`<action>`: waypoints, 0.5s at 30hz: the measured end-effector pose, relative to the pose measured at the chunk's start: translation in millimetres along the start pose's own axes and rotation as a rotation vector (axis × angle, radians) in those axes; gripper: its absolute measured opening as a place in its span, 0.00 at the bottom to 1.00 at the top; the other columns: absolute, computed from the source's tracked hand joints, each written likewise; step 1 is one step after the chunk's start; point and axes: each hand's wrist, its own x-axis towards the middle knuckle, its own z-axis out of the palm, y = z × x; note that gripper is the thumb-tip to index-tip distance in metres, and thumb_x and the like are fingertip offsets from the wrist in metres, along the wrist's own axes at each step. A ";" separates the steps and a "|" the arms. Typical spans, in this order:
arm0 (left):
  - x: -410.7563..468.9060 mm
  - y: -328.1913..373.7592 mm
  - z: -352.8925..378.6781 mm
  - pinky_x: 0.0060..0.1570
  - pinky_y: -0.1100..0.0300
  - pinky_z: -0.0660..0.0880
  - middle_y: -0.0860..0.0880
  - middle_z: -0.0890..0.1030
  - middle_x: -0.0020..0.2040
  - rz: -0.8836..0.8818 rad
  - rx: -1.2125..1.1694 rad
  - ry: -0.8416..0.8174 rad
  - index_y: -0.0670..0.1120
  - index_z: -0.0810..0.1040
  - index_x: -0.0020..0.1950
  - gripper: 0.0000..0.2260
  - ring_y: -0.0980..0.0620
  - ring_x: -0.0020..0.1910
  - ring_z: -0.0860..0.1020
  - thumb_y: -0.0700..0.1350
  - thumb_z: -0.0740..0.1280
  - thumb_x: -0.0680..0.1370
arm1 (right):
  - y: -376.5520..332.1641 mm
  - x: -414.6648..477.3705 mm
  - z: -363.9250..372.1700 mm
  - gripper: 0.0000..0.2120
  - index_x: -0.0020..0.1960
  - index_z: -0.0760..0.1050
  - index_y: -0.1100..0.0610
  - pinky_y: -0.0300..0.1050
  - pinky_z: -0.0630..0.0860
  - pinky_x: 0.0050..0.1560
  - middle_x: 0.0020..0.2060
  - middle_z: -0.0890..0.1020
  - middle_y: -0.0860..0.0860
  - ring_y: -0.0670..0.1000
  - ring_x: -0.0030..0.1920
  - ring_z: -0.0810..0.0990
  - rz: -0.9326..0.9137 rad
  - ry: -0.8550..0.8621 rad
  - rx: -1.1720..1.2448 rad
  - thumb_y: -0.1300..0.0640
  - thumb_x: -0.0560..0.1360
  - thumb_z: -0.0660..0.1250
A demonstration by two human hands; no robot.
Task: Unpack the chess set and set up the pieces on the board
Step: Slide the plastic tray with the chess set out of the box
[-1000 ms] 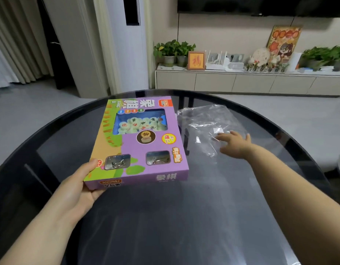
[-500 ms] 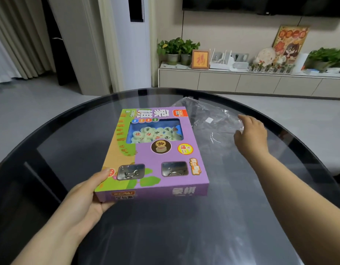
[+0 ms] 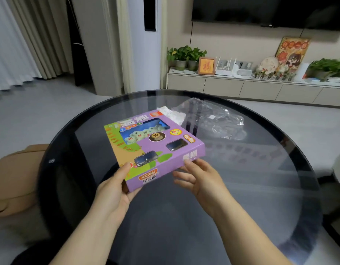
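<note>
A purple chess set box [image 3: 155, 148] with a clear window showing pale round pieces is tilted above the round dark glass table [image 3: 261, 188]. My left hand [image 3: 115, 190] grips its near left corner, thumb on top. At the box's near right edge my right hand [image 3: 199, 178] has spread fingers, the fingertips touching the side of the box. No board is in view.
A crumpled clear plastic bag [image 3: 219, 121] lies on the table's far side, behind the box, with something white [image 3: 173, 114] next to it. A tan seat [image 3: 14, 178] stands at the table's left. A low cabinet [image 3: 251, 90] with plants runs along the far wall.
My right hand left the plastic bag on the far side and came back to the box's near right edge. The box rose and tilted, turned clockwise in my left hand.
</note>
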 end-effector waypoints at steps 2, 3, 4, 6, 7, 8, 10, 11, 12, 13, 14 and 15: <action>-4.5 -1.1 -6.8 0.30 0.62 0.78 0.51 0.81 0.26 -0.014 0.028 0.003 0.43 0.75 0.41 0.04 0.58 0.26 0.80 0.41 0.64 0.76 | 4.0 -4.3 5.8 0.08 0.54 0.71 0.61 0.38 0.80 0.36 0.39 0.80 0.54 0.47 0.32 0.82 0.024 0.022 -0.026 0.60 0.77 0.61; -7.0 -2.8 -9.9 0.31 0.60 0.79 0.51 0.82 0.27 -0.018 0.051 -0.007 0.43 0.75 0.41 0.04 0.57 0.27 0.80 0.41 0.64 0.75 | 5.8 -6.6 8.8 0.05 0.51 0.72 0.60 0.37 0.80 0.36 0.37 0.80 0.53 0.47 0.32 0.81 0.043 0.030 -0.033 0.61 0.77 0.61; -10.0 -4.8 -12.1 0.32 0.59 0.79 0.50 0.82 0.29 -0.023 0.074 -0.023 0.43 0.76 0.42 0.03 0.56 0.29 0.81 0.41 0.64 0.75 | 7.5 -9.5 12.3 0.03 0.48 0.72 0.60 0.37 0.80 0.36 0.35 0.81 0.52 0.47 0.31 0.81 0.062 0.033 -0.038 0.61 0.77 0.61; -14.1 -9.2 -15.2 0.32 0.59 0.78 0.48 0.82 0.36 -0.036 0.132 -0.061 0.44 0.76 0.44 0.04 0.53 0.36 0.80 0.43 0.64 0.75 | 10.3 -14.4 19.5 0.02 0.47 0.72 0.59 0.36 0.80 0.34 0.30 0.82 0.49 0.46 0.29 0.82 0.083 0.045 -0.040 0.60 0.76 0.62; -16.0 -9.9 -16.5 0.31 0.60 0.79 0.47 0.82 0.39 -0.046 0.163 -0.085 0.44 0.76 0.45 0.05 0.53 0.38 0.80 0.45 0.64 0.75 | 10.5 -16.2 22.8 0.02 0.46 0.72 0.59 0.36 0.79 0.32 0.28 0.82 0.48 0.45 0.28 0.82 0.084 0.062 -0.041 0.60 0.76 0.63; -17.8 -9.5 -17.8 0.29 0.61 0.79 0.47 0.82 0.41 -0.059 0.199 -0.107 0.45 0.76 0.46 0.06 0.52 0.39 0.80 0.47 0.64 0.76 | 9.8 -17.4 25.1 0.02 0.45 0.71 0.59 0.35 0.79 0.32 0.26 0.82 0.47 0.45 0.27 0.81 0.083 0.083 -0.045 0.61 0.76 0.63; -21.8 -5.3 -21.3 0.28 0.62 0.78 0.46 0.82 0.42 -0.086 0.314 -0.141 0.45 0.76 0.48 0.10 0.50 0.37 0.82 0.51 0.62 0.76 | 6.6 -17.8 27.8 0.03 0.43 0.71 0.58 0.36 0.79 0.33 0.23 0.81 0.47 0.44 0.26 0.81 0.082 0.114 -0.054 0.61 0.76 0.63; -24.7 -2.0 -23.7 0.27 0.61 0.78 0.45 0.82 0.41 -0.093 0.406 -0.157 0.45 0.76 0.47 0.12 0.50 0.34 0.82 0.53 0.61 0.76 | 4.6 -17.6 28.3 0.04 0.42 0.71 0.58 0.36 0.79 0.34 0.21 0.80 0.47 0.44 0.25 0.80 0.089 0.122 -0.056 0.61 0.76 0.62; -28.2 0.6 -27.1 0.26 0.61 0.77 0.44 0.82 0.40 -0.083 0.534 -0.166 0.45 0.76 0.46 0.13 0.51 0.32 0.81 0.54 0.60 0.76 | 3.3 -17.1 28.4 0.04 0.42 0.71 0.59 0.36 0.78 0.34 0.19 0.78 0.47 0.44 0.24 0.79 0.101 0.128 -0.054 0.61 0.76 0.62; -31.3 2.4 -31.2 0.26 0.61 0.76 0.44 0.81 0.38 -0.044 0.691 -0.164 0.45 0.76 0.44 0.13 0.52 0.29 0.79 0.54 0.60 0.76 | 2.0 -17.1 28.6 0.04 0.42 0.70 0.59 0.37 0.78 0.35 0.18 0.77 0.47 0.44 0.24 0.79 0.114 0.133 -0.052 0.61 0.76 0.62; -34.0 3.6 -36.8 0.28 0.60 0.74 0.46 0.80 0.37 0.040 0.875 -0.135 0.46 0.76 0.41 0.13 0.53 0.29 0.77 0.55 0.61 0.76 | 1.8 -16.5 28.6 0.04 0.42 0.70 0.59 0.37 0.78 0.35 0.19 0.77 0.47 0.45 0.24 0.79 0.124 0.137 -0.048 0.61 0.76 0.62; -34.8 4.4 -43.4 0.31 0.59 0.73 0.48 0.79 0.37 0.202 1.090 -0.066 0.47 0.75 0.40 0.11 0.53 0.31 0.76 0.55 0.63 0.74 | 1.8 -16.2 28.7 0.04 0.43 0.70 0.59 0.38 0.78 0.36 0.19 0.78 0.47 0.46 0.25 0.80 0.130 0.144 -0.036 0.61 0.76 0.62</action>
